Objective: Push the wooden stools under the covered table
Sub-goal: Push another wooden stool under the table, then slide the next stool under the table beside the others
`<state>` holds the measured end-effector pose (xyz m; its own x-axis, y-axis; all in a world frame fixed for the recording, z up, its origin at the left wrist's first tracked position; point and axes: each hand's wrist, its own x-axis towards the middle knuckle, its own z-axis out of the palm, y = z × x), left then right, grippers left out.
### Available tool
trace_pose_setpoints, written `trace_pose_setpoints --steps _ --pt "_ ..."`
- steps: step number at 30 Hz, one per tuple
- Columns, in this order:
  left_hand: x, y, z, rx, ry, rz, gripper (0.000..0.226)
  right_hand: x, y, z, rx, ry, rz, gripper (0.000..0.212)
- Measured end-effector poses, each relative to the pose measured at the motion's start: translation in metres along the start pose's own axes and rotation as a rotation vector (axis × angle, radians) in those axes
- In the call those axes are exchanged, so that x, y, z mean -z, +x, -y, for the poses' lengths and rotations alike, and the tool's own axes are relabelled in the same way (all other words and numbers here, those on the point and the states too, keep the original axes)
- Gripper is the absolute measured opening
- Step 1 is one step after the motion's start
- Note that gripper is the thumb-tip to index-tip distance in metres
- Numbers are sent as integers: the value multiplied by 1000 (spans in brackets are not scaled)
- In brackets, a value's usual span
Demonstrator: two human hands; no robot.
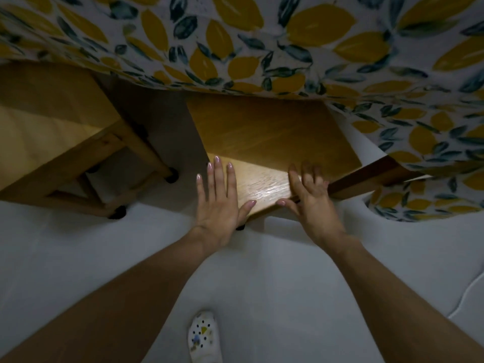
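A wooden stool [264,137] stands in the middle, its far part in shadow beneath the overhanging lemon-print tablecloth [262,40]. My left hand [220,200] lies flat with spread fingers on the seat's near left corner. My right hand [311,197] rests on the near right corner, fingers apart, thumb on the seat edge. A second wooden stool [55,132] stands to the left, partly under the cloth, its legs and black feet showing.
Pale floor [262,271] lies between me and the stools. A dark wooden table leg [366,176] slants out below the cloth at the right. My white shoe [204,336] with small charms is at the bottom centre.
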<state>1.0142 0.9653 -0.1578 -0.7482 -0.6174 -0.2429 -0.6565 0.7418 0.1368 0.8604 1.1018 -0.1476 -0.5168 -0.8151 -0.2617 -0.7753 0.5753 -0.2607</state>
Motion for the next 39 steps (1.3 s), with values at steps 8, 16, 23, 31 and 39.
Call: trace_pose_setpoints --steps 8,16,23,31,39 --pt "1 7 0 -21 -6 4 93 6 5 -4 -22 12 34 86" --pt "2 6 2 -46 -40 73 90 3 -1 -3 -15 -69 2 81" --pt "17 0 28 -172 -145 180 78 18 -4 16 -103 39 -6 70" --pt "56 -6 136 -50 -190 17 64 14 12 100 -132 109 -104 84" --pt "101 -4 332 81 -186 -104 62 -14 71 269 -22 84 -170 86"
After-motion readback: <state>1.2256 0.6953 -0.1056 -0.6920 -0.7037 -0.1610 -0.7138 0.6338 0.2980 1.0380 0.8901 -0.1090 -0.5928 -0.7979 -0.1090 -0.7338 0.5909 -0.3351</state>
